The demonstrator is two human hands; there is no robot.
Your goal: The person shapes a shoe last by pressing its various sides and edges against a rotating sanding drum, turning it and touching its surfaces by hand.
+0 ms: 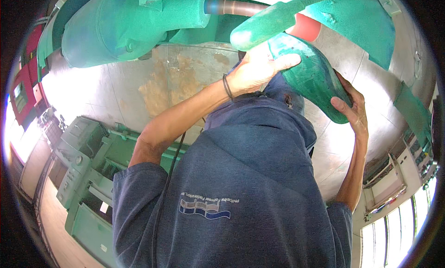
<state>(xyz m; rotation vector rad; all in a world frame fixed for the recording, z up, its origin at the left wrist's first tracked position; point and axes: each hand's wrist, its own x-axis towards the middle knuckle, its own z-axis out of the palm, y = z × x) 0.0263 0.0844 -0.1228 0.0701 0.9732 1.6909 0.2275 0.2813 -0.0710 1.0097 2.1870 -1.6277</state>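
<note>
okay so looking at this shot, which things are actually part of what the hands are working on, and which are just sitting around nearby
In hand:
- curved green part, gripped by the left hand on top and the right hand at its lower edge
- green handle just above the left hand

Just nearby:
- big green machine housing
- pale green machine
- red cabinet

The concrete floor (116, 89) is grey and shiny, with a large brownish stain (160, 89) near the middle. A pale green machine (88, 175) stands on it at the lower left, and a red cabinet (23, 89) stands at the far left edge.
</note>
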